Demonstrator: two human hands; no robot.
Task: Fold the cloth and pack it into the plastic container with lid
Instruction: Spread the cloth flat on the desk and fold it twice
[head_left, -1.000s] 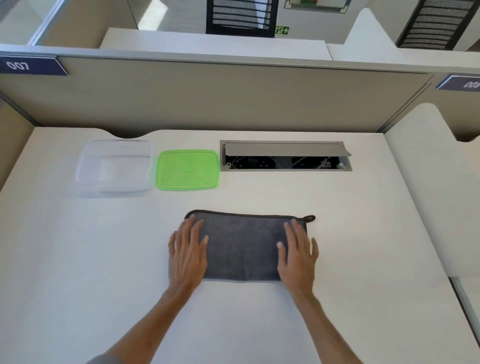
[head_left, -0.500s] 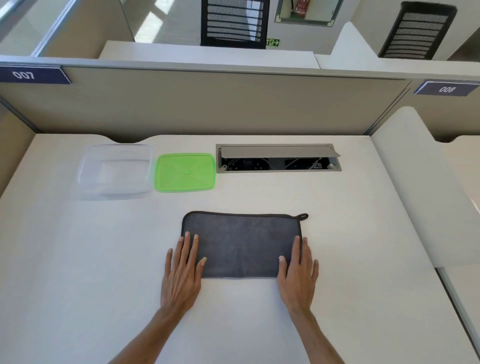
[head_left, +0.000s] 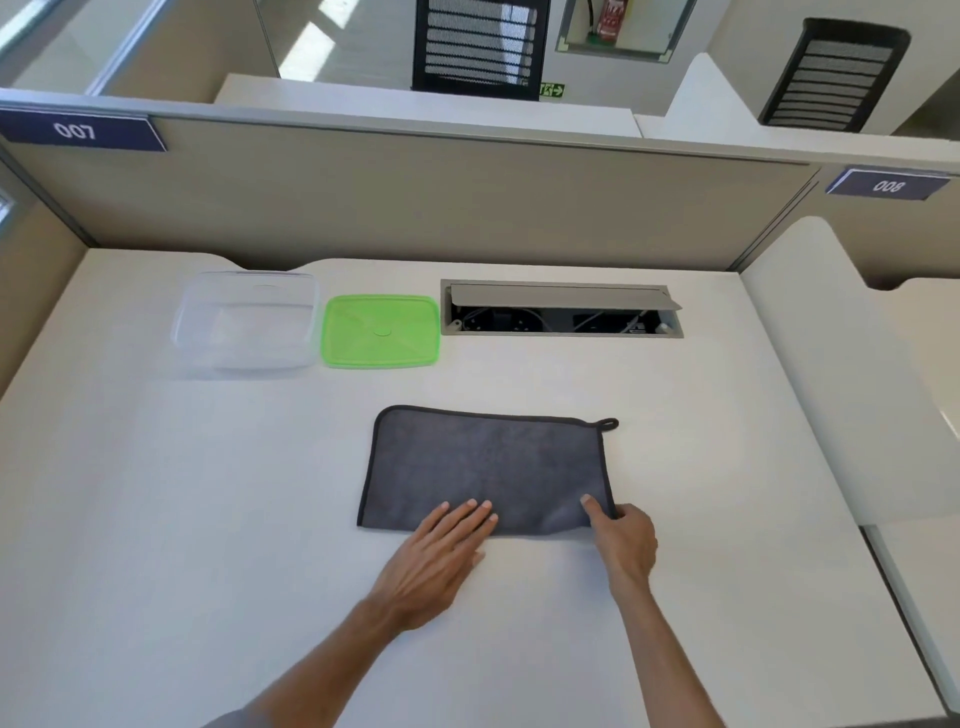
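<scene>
A dark grey cloth (head_left: 488, 465), folded into a rectangle with a hanging loop at its far right corner, lies flat on the white desk. My left hand (head_left: 441, 556) rests flat with its fingertips on the cloth's near edge, near the middle. My right hand (head_left: 621, 540) pinches the cloth's near right corner, thumb on top. The clear plastic container (head_left: 247, 322) stands open and empty at the far left. Its green lid (head_left: 381, 331) lies flat on the desk just right of it.
An open cable tray (head_left: 561, 312) is set into the desk behind the cloth, right of the lid. Beige partition walls (head_left: 415, 202) close the desk at the back and left. A white side panel (head_left: 841, 374) rises along the right.
My left hand slid right along the cloth's near edge toward the middle. My right hand moved to the near right corner and closed on it. The head camera tilted slightly.
</scene>
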